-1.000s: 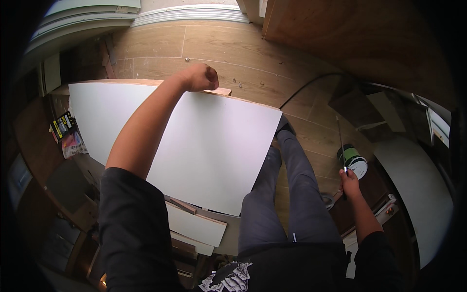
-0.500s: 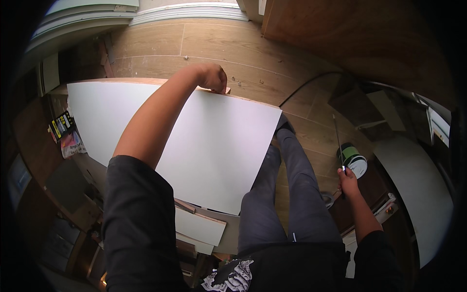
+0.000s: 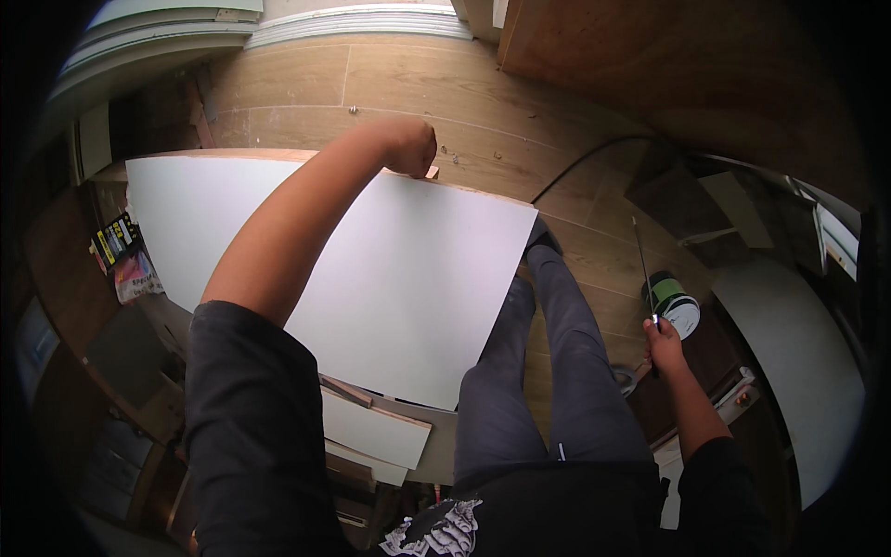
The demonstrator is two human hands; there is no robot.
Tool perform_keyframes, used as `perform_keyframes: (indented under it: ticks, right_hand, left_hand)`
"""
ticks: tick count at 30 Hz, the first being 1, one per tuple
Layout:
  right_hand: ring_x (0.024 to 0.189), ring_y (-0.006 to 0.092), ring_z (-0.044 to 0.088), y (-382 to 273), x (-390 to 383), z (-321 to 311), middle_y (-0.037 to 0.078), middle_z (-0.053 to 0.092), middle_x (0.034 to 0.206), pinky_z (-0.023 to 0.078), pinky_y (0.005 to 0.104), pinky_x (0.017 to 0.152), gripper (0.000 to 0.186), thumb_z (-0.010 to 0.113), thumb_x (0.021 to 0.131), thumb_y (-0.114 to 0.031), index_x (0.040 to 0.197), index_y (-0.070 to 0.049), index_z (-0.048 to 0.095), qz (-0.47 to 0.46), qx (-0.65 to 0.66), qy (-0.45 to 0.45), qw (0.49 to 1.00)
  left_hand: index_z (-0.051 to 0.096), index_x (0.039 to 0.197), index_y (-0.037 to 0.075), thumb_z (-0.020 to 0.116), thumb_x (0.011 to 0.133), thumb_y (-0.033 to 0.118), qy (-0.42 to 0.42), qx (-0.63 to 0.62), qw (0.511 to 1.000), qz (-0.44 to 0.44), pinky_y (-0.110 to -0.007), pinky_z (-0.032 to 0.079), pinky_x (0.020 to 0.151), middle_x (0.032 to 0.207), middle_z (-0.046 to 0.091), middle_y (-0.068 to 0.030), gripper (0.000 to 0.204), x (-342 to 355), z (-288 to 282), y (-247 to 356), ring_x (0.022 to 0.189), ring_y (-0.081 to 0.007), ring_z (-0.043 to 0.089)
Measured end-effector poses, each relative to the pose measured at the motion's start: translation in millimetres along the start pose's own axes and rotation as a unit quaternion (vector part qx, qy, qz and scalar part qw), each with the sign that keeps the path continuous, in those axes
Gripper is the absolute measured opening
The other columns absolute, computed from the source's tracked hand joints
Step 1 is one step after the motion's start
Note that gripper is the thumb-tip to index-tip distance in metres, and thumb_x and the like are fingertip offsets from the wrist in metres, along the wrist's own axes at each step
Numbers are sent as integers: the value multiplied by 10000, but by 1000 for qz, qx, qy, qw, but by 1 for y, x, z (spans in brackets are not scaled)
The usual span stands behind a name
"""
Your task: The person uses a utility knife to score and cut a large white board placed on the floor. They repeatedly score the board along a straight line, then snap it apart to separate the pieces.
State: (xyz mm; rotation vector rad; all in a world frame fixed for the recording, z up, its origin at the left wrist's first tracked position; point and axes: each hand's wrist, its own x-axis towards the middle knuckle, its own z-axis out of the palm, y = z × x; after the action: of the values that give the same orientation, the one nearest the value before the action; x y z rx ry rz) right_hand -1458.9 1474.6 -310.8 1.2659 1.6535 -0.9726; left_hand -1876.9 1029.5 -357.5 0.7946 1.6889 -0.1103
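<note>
While the right hand (image 3: 664,345) grips a screwdriver (image 3: 645,269) by its handle in the head view, shaft pointing away from the body, tip free, the left hand (image 3: 411,148) is at the far edge of the white panel (image 3: 399,278). Left fingers curled, right by a small wood block (image 3: 433,173) on that edge; can't tell if they pinch anything. Panel is white face up, left of the person's legs (image 3: 580,353). Screwdriver sits well apart from the panel's right edge, seen against a green-and-black tub (image 3: 663,290) with white lid. Small bits (image 3: 353,110) on the floor (image 3: 418,84) past the far edge; black cable (image 3: 585,167) shows near its far right corner.
</note>
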Motion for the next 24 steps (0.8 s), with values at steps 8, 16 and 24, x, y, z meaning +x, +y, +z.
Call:
perform_keyframes:
  ticks: [8, 16, 24]
  right_hand:
    - [443, 136, 487, -2, 3, 4, 10, 478, 585, 417, 309, 432, 257, 629, 994, -317, 927, -86, 540, -12, 15, -7, 1000]
    - [443, 131, 483, -1, 3, 10, 2, 466, 580, 417, 308, 434, 262, 621, 998, -323, 908, -94, 530, -14, 7, -10, 1000]
    - [444, 131, 485, -4, 3, 9, 7, 476, 574, 411, 305, 433, 258, 624, 998, -311, 910, -87, 531, -12, 9, -6, 1000]
  left_hand:
    - [749, 852, 130, 669, 832, 95, 67, 207, 976, 19, -421, 553, 742, 881, 732, -101, 90, -15, -7, 32, 840, -309, 692]
    - [717, 846, 111, 596, 825, 28, 72, 170, 982, 23, -429, 551, 752, 881, 718, -108, 149, -24, 4, 30, 851, -323, 690]
    - [723, 966, 112, 566, 852, 25, 46, 130, 990, -18, -434, 559, 817, 963, 727, -124, 212, -24, 5, 39, 949, -338, 691]
